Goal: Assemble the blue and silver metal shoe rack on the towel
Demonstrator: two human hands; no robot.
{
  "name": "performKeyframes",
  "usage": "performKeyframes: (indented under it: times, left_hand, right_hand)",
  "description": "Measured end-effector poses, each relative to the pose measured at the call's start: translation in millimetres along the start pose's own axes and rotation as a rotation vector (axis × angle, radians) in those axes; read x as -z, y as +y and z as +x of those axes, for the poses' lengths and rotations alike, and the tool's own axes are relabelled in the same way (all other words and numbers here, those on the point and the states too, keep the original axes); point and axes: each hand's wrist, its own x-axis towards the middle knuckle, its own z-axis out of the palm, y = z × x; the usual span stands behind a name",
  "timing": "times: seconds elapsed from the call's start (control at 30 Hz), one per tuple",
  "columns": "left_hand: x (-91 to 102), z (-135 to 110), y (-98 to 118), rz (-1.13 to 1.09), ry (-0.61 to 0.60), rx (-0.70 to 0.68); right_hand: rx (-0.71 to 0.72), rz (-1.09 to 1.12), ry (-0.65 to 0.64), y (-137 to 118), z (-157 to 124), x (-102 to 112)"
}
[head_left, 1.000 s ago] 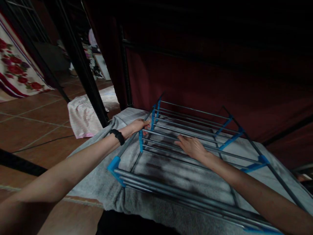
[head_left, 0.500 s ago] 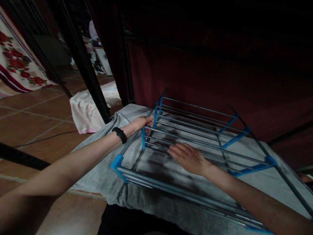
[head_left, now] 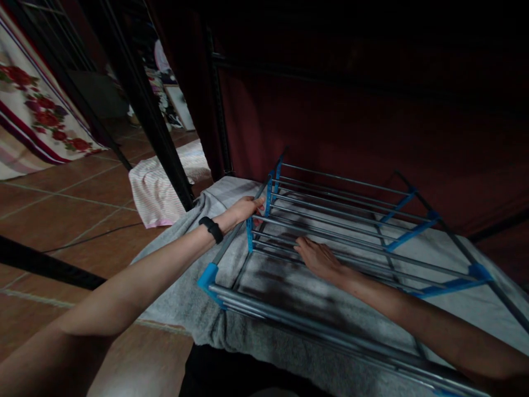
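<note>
A folded drying rack (head_left: pixel 355 220) of grey metal rods with blue plastic joints lies flat on a grey towel (head_left: pixel 194 309). My left hand (head_left: pixel 244 209), with a black band on its wrist, grips the rack's left side bar near a blue joint. My right hand (head_left: pixel 316 256) rests on the rods in the rack's middle, its fingers curled down around them.
A pink striped cloth (head_left: pixel 159 187) lies on the brown tiled floor (head_left: pixel 61 215) to the left. Black metal posts (head_left: pixel 140 105) stand beside it. A dark red curtain (head_left: pixel 372 121) hangs behind the rack. A floral fabric (head_left: pixel 41 116) hangs at far left.
My right hand slid back toward me over the rods, then forward again, and its fingers curled down onto them. My left hand kept its hold on the side bar.
</note>
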Motion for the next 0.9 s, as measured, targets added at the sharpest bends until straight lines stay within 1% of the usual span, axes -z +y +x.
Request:
performKeyframes:
  times: [0.13, 0.27, 0.43, 0.63, 0.73, 0.9]
  left_hand:
    - [-1.0, 2.0, -0.1, 0.059, 0.007, -0.002]
    - [-3.0, 4.1, -2.0, 0.053, 0.007, -0.017]
    - [-4.8, 0.7, 1.7, 0.039, 0.013, -0.01]
    - [-3.3, -0.4, 2.5, 0.075, 0.011, -0.004]
    - [-1.7, 3.1, -1.4, 0.102, 0.012, -0.013]
    - [-1.1, 7.0, -5.8, 0.076, 0.003, -0.011]
  right_hand:
    - [0.071, -0.024, 0.007, -2.8, -8.9, 4.9]
    - [0.008, -0.031, 0.002, -2.7, -6.7, 10.6]
    - [0.03, -0.037, -0.051, -2.0, -0.8, 7.1]
    - [0.031, -0.061, -0.032, 3.9, 3.8, 1.7]
    - [0.039, -0.064, -0.015, 6.9, 6.6, 3.1]
    - [0.033, -0.054, -0.013, 8.5, 8.8, 7.5]
